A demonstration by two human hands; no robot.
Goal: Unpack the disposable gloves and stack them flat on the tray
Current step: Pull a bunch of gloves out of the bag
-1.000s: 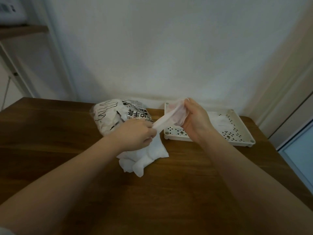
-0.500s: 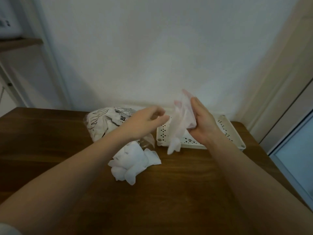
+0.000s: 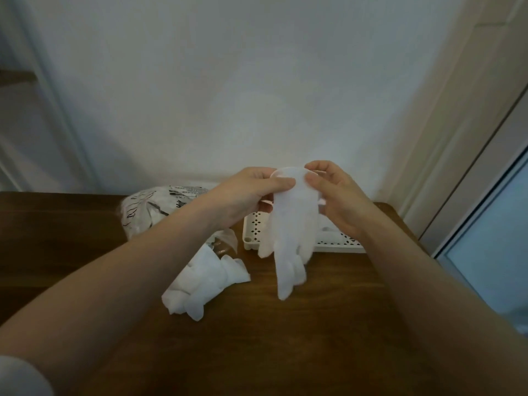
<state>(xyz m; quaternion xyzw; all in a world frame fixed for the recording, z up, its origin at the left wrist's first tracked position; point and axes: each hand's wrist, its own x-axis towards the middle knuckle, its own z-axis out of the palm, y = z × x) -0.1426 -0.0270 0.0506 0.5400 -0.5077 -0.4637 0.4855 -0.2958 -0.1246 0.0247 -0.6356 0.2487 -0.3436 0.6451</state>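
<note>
A translucent white disposable glove (image 3: pixel 288 238) hangs fingers-down in the air in front of the white perforated tray (image 3: pixel 253 234). My left hand (image 3: pixel 245 195) pinches its cuff on the left side and my right hand (image 3: pixel 334 192) pinches the cuff on the right. A loose pile of white gloves (image 3: pixel 204 281) lies on the wooden table (image 3: pixel 285 338) below my left forearm. The printed plastic glove bag (image 3: pixel 148 212) sits behind that pile, partly hidden by my left arm.
The tray stands at the table's back edge against the white wall (image 3: pixel 257 95). The table's right edge (image 3: pixel 400 221) is near a door frame (image 3: pixel 471 124) and a glass panel. A shelf (image 3: pixel 17 77) is at the far left.
My left hand has come up and taken the glove's cuff beside my right hand. The glove, held bunched in my right hand before, now hangs spread open between both hands.
</note>
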